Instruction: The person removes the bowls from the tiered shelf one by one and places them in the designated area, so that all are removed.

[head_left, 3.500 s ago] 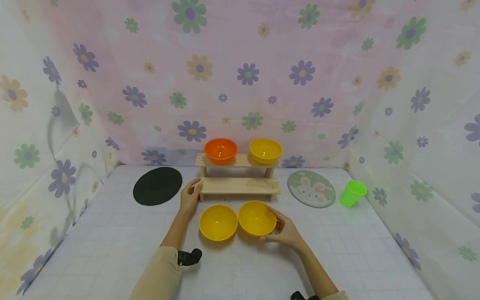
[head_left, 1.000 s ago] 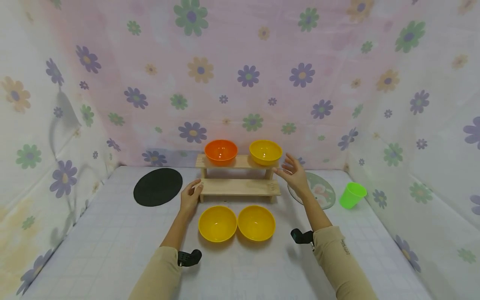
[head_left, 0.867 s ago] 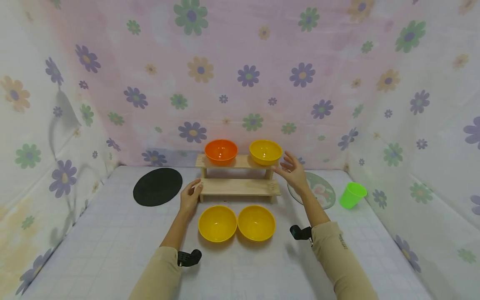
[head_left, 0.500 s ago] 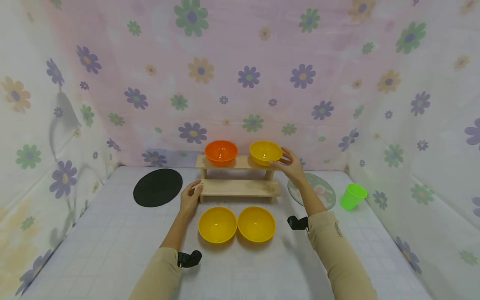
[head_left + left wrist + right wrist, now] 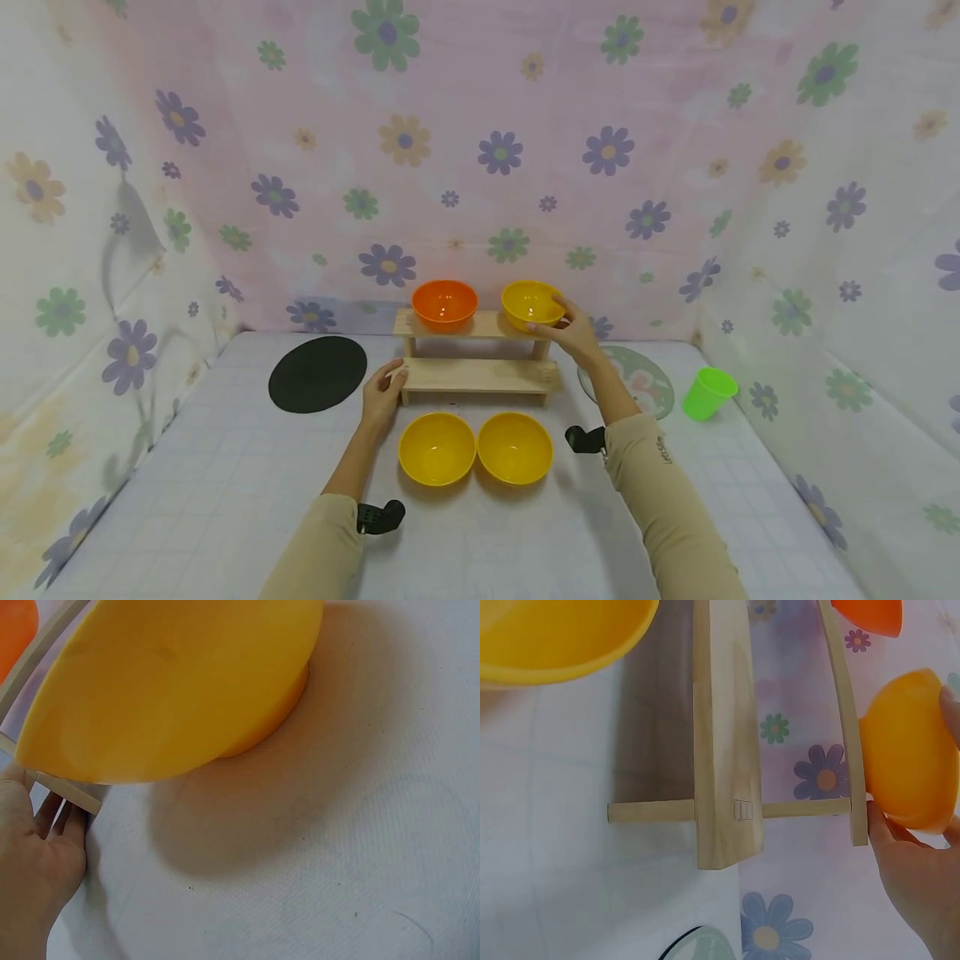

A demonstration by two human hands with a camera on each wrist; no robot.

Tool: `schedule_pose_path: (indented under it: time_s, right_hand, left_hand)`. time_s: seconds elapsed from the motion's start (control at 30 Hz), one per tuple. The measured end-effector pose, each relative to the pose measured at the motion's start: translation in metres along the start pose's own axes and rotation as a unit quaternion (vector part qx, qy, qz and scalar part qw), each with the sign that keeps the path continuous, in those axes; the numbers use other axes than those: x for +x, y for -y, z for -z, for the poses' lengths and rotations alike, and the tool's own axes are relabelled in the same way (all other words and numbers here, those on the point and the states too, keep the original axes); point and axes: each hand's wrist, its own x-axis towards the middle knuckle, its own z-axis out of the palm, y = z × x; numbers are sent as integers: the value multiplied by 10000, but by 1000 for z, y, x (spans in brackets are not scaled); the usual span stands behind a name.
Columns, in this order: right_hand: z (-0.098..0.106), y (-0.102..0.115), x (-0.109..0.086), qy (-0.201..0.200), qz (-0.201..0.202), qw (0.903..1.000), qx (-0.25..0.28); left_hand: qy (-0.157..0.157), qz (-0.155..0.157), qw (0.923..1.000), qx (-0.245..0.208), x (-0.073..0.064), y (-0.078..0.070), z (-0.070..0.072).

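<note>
A two-tier wooden stand (image 5: 480,377) stands at the middle of the table. My left hand (image 5: 381,398) grips the left end of its lower shelf, and the left wrist view shows the fingers reaching behind that end. An orange bowl (image 5: 445,306) and a yellow bowl (image 5: 527,305) sit on the upper shelf. At the yellow bowl's right side my right hand (image 5: 576,335) holds it, thumb low at the front and fingers at the rim. Two more yellow bowls, a left one (image 5: 437,450) and a right one (image 5: 515,448), stand side by side before the stand.
Left of the stand lies a round black mat (image 5: 318,374). On the right is a round mat with a rabbit picture (image 5: 645,379), partly behind the right forearm. A green cup (image 5: 708,393) stands beyond it. Flowered cloth walls (image 5: 480,108) enclose the table's back and sides.
My right hand has let go of the front right yellow bowl, risen to the upper shelf and closed on the yellow bowl there. My left hand has stayed on the stand.
</note>
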Motion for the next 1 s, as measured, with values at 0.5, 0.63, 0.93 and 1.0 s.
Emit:
schedule_pose_path:
  time_s: [0.5, 0.63, 0.93, 1.0]
  right_hand:
    - [-4, -6, -3, -160, 251, 9991, 286]
    - [-1, -20, 1, -220, 260, 9991, 241]
    - [5, -29, -16, -139, 489, 9986, 127]
    - [5, -30, -21, -95, 504, 9985, 215]
  left_hand:
    - [140, -3, 9997, -214, -4, -6, 2]
    - [146, 60, 9997, -171, -4, -8, 2]
    - [208, 174, 9992, -294, 0, -2, 2]
    - [233, 177, 9990, -343, 0, -2, 2]
